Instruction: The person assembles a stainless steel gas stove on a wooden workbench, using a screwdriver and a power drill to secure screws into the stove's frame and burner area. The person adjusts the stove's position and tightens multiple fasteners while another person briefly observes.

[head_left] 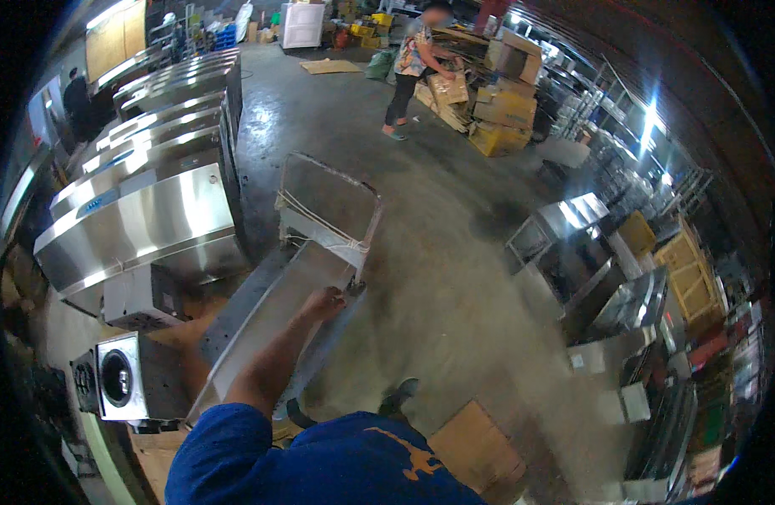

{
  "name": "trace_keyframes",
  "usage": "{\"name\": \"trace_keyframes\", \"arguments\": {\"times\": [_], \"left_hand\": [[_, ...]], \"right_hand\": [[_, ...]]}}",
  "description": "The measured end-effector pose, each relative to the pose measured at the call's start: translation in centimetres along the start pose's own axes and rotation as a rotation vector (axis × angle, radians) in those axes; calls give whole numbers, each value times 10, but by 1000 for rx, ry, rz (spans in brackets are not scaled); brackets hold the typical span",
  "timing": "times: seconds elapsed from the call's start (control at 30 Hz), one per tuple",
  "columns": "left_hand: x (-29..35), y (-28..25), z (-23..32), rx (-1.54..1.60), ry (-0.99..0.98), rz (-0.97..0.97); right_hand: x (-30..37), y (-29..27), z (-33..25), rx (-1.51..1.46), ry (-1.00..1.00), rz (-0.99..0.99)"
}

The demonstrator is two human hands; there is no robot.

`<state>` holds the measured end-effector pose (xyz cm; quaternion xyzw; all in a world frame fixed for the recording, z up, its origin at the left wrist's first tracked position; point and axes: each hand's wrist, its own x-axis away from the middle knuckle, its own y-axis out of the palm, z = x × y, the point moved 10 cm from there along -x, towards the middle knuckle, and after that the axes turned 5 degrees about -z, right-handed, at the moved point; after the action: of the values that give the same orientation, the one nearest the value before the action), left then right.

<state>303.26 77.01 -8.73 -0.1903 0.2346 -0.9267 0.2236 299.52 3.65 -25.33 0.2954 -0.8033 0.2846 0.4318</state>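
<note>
My left hand reaches forward over a platform trolley, its fingers curled. It is at the right long edge of a wide grey metal piece that lies lengthwise on the trolley. Whether the fingers grip that edge or something small is too unclear to tell. A cord is wound around the lower part of the trolley's upright tubular handle. Just beyond my fingers sits a small dark part at the trolley's corner. My right hand is out of sight.
Stainless steel hoods stand in a row on the left, with a square metal fan box nearer me. Cardboard lies by my feet. Ahead, a person handles cardboard beside stacked boxes. Steel tables line the right.
</note>
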Motion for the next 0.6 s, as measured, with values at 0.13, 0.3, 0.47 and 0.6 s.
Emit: {"name": "trace_keyframes", "arguments": {"times": [0.13,0.3,0.47,0.6], "left_hand": [[-80,-1,42,-16,-109,18],[-155,-25,61,84,5,162],[-234,-138,1,421,-206,651],[-279,-242,-23,484,-112,1166]], "right_hand": [[-86,-89,-97,89,14,-36],[-196,-240,-303,230,-80,-15],[-325,-352,-568,281,-260,103],[-416,-348,-738,705,-430,52]]}}
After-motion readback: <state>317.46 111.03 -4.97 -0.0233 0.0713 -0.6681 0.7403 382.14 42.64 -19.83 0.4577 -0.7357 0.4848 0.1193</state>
